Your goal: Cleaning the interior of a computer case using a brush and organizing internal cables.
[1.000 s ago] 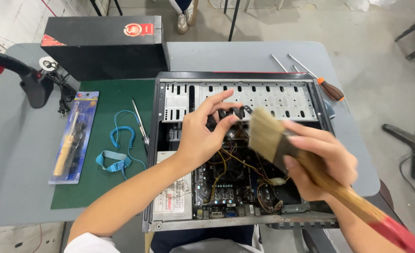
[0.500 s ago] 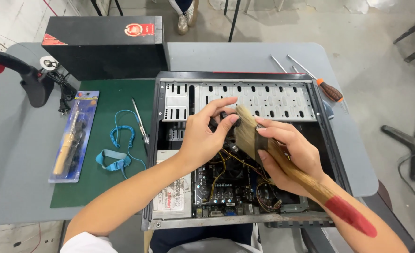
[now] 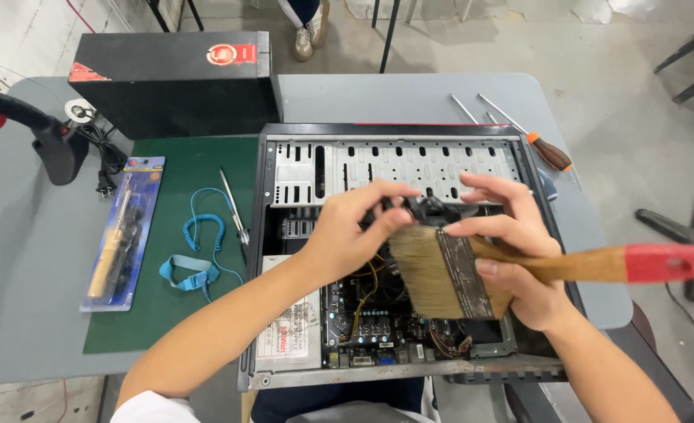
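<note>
since a moment ago, the paintbrush (image 3: 472,270) has been swung flatter, its red handle end now carried out to the right. it is clenched in the right hand (image 3: 519,258) over the open computer case (image 3: 409,157) on the counter (image 3: 409,98). a small black part (image 3: 425,210) is pinched by the left hand (image 3: 355,235). light strokes seem wisest. long axis near level, bristles pointing left.
</note>
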